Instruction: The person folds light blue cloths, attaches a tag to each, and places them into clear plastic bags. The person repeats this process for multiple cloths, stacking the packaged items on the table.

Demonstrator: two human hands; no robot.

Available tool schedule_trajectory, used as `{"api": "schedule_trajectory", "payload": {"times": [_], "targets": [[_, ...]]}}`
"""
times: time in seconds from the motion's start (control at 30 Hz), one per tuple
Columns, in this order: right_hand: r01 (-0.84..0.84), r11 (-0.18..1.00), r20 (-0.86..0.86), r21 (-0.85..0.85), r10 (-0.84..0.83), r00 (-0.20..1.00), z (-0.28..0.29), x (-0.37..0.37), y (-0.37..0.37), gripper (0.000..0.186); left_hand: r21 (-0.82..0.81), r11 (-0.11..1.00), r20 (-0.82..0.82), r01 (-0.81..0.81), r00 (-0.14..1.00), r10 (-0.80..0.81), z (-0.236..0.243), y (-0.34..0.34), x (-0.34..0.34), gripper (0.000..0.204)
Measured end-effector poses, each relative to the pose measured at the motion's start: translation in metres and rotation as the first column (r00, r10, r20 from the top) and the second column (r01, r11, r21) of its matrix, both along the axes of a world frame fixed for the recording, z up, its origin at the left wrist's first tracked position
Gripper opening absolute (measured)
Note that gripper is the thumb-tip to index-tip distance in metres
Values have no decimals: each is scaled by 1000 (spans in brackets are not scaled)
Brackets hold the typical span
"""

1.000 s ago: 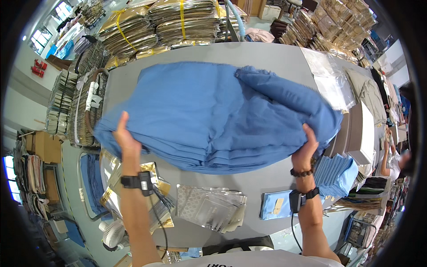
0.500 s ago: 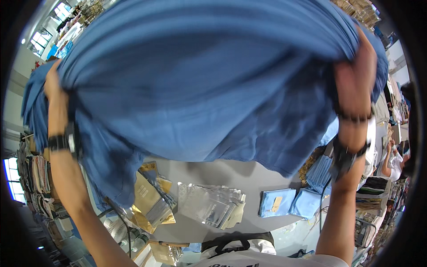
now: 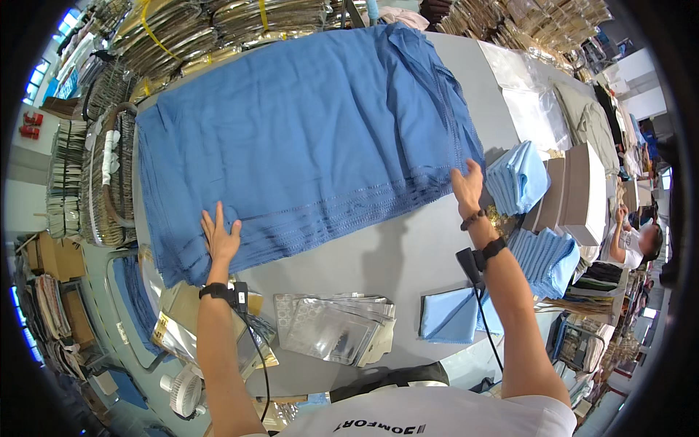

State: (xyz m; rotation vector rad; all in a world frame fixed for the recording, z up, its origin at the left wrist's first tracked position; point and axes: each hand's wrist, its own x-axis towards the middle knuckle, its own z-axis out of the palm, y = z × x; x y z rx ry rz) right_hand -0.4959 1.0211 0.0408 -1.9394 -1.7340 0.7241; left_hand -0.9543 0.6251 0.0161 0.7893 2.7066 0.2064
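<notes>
A large stack of blue cloths (image 3: 306,131) lies spread flat across the grey table (image 3: 393,255), its layered hemmed edges facing me. My left hand (image 3: 220,237) rests flat with fingers apart on the near left edge of the stack. Near the stack's right front corner, my right hand (image 3: 467,188) is open and touches the cloth edge. Both wrists carry black bands with cables.
Clear plastic bags (image 3: 338,328) lie on the table in front of me. A folded light-blue cloth (image 3: 451,315) sits near my right arm. Folded light-blue piles (image 3: 518,178) and grey boxes (image 3: 579,193) stand at the right. Bundled packs (image 3: 218,25) line the far side. Another person (image 3: 641,240) works at the far right.
The blue cloths, bunched on the table a second ago, were lifted and flung up in front of me. They now lie spread flat, and both hands have let go.
</notes>
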Motion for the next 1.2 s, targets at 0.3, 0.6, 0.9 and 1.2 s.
{"api": "schedule_trajectory", "payload": {"times": [0.3,0.6,0.9,1.2], "targets": [[317,824,-543,-470,-553,633,-77,6,46,61,128,949,-48,-288,954,296,-25,-29,42,74],[308,938,-572,-158,-341,746,-104,14,-17,56,409,884,75,-228,973,216,-54,-62,-151,86],[-7,971,-358,-241,-82,930,-56,23,-30,92,734,406,421,-545,834,358,2,-34,-48,68],[-530,848,11,12,530,848,32,161,-272,32,628,776,282,-47,944,-171,42,-248,400,21]]}}
